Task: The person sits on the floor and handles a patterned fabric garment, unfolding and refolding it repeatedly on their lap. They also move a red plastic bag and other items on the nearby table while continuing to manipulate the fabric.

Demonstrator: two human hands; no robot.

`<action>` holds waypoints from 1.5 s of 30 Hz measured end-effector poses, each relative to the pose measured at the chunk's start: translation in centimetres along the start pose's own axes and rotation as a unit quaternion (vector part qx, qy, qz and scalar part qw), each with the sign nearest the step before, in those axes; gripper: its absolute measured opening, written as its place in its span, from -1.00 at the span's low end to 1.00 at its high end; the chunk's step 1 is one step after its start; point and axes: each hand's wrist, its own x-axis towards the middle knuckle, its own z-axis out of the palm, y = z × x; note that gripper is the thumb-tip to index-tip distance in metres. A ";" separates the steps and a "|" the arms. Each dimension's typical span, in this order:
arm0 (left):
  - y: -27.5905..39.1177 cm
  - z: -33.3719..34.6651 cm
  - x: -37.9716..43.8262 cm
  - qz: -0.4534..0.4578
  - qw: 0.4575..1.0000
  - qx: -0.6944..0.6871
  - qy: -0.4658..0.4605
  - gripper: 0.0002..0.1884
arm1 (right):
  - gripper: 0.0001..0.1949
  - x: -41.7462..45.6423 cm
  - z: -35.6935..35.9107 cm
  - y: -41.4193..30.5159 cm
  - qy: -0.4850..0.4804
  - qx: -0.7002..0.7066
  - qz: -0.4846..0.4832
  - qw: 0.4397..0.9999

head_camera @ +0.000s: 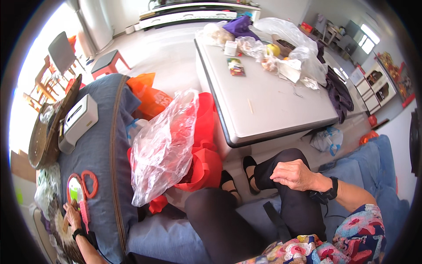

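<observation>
My left hand reaches down on the sofa arm at the lower left, over the lower edge of a red-framed mirror. Right beside its fingers lies a pink comb. A red ring-shaped piece adjoins the mirror. Under and beside this hand are a brown and white feather fan and a tan strip; whether the fingers grip any of these is unclear. My right hand is curled above my right knee, fingers drawn together, and nothing shows in it.
On the sofa arm stand a white tissue box and a woven basket. A clear plastic bag and red bag fill the gap before the table. Bags and a yellow fruit sit on it.
</observation>
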 end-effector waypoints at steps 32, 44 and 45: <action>6.9 -56.9 2.4 0.029 0.791 -0.273 0.548 -0.60 | -0.91 -4.4 -0.4 2.9 0.108 0.115 -0.029 0.987; 19.8 -87.9 9.4 0.219 0.569 -0.334 0.719 -0.69 | -0.88 -7.1 -1.2 4.8 0.124 0.143 -0.023 0.982; 21.2 -90.1 10.6 0.222 0.568 -0.351 0.711 -0.70 | -0.88 -7.6 -1.3 5.0 0.126 0.147 -0.015 0.981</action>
